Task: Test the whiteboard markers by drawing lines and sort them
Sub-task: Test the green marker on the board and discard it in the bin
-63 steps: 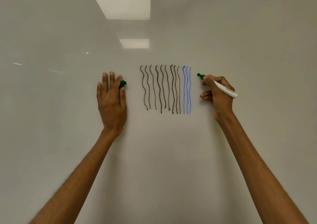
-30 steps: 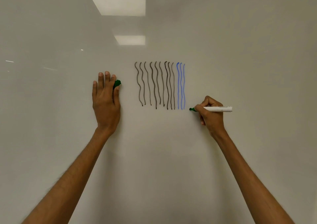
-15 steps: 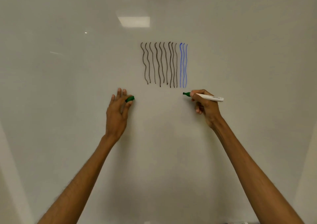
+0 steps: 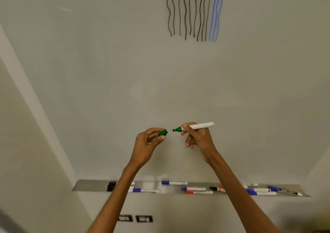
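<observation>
My right hand (image 4: 199, 138) grips a white marker with a green tip (image 4: 194, 127), held level with the tip pointing left. My left hand (image 4: 149, 143) pinches the green cap (image 4: 162, 133) between thumb and fingers, its opening facing the tip a short gap away. Both hands are in front of the whiteboard (image 4: 107, 72), off its surface. Several wavy black lines (image 4: 185, 11) and blue lines (image 4: 216, 13) stand at the top of the board. No green line shows.
A metal tray (image 4: 92, 185) runs along the board's bottom edge with several capped markers, blue (image 4: 174, 182) and red (image 4: 199, 192), and a black eraser (image 4: 112, 186) at its left. Two wall sockets (image 4: 135, 218) sit below the tray.
Both hands dropped from beside the lines and came together below them. The left hand left the board and now pinches the cap. The camera tilted down, bringing the tray into view.
</observation>
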